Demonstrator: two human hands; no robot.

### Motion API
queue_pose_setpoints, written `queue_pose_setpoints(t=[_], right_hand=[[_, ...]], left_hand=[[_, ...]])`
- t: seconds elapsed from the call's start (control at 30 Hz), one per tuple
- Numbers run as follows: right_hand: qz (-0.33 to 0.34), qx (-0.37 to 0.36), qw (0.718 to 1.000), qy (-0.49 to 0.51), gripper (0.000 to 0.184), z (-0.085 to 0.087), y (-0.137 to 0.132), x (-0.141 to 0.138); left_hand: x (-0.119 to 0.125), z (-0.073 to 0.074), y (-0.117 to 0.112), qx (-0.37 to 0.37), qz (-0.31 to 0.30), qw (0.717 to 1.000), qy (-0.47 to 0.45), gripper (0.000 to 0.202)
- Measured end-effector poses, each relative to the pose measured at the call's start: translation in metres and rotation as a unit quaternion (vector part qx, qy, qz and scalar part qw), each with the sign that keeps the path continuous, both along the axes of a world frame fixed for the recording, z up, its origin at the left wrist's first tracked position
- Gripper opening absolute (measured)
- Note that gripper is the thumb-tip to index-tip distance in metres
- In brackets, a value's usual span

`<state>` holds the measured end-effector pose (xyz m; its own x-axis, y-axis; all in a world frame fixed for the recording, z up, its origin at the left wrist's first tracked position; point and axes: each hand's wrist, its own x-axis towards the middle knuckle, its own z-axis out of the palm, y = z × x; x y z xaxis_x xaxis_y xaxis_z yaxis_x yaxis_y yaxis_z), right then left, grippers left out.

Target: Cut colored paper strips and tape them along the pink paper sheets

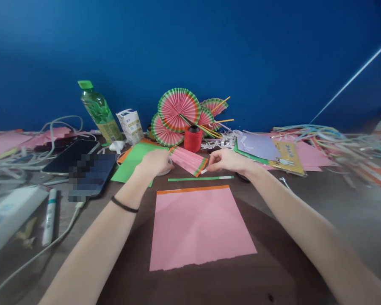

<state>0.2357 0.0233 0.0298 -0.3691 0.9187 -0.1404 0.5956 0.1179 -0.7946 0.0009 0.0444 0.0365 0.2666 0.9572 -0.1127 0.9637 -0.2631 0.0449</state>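
Note:
My left hand is closed round what looks like a white roll of tape, mostly hidden under the fingers. My right hand pinches a small white strip of tape at the right end of a pleated pink paper with green and orange edges. Just below lies a narrow green paper strip with a white patch near its right end. Closer to me a pink sheet lies flat, orange along its far edge and ragged along its near edge. Green paper lies under my left wrist.
Behind the hands stand round pleated paper fans and a red spool. A green bottle, a small white box, a phone with a cable and a marker are on the left. Purple paper lies right.

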Motion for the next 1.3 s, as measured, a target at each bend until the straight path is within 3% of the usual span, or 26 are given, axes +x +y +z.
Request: queue_pose_setpoints(t=[0.07,0.13,0.2,0.3,0.37,0.5,0.7,1.03,1.17,1.3], right_hand=[[0.004,-0.015,1.0,0.003,0.014,-0.002,0.0,0.0],[0.009,-0.028,0.999,0.016,0.014,-0.005,0.0,-0.001],[0.013,-0.031,0.999,0.017,0.013,-0.007,0.001,-0.002],[0.021,-0.023,0.999,-0.009,0.011,-0.007,0.001,-0.001],[0.026,-0.02,0.999,-0.029,0.011,-0.006,0.001,0.0],[0.026,-0.027,0.998,-0.051,0.011,-0.005,0.002,0.0],[0.011,-0.041,0.999,-0.034,0.011,-0.011,0.004,-0.002],[0.016,-0.065,0.998,0.002,0.018,-0.014,0.004,-0.006],[0.029,-0.076,0.997,-0.003,0.02,-0.011,0.003,-0.007],[-0.011,-0.024,0.999,-0.044,0.025,-0.008,0.003,-0.004]], left_hand=[[0.003,0.0,-0.001,0.064,-0.012,0.998,-0.012,0.018],[0.008,0.001,-0.004,0.057,-0.053,0.995,-0.061,0.017],[0.015,0.002,-0.007,-0.028,-0.098,0.987,-0.125,0.019],[0.028,0.001,-0.012,-0.157,-0.109,0.968,-0.165,0.02],[0.035,-0.002,-0.014,-0.181,-0.117,0.963,-0.163,0.021],[0.041,-0.013,-0.012,-0.125,-0.153,0.963,-0.183,0.025],[0.043,-0.023,-0.008,-0.11,-0.159,0.955,-0.225,0.027],[0.047,-0.033,-0.008,-0.127,-0.166,0.944,-0.257,0.024],[0.046,-0.035,-0.006,-0.133,-0.196,0.938,-0.251,0.021],[0.043,-0.032,-0.007,-0.153,-0.203,0.938,-0.237,0.018]])
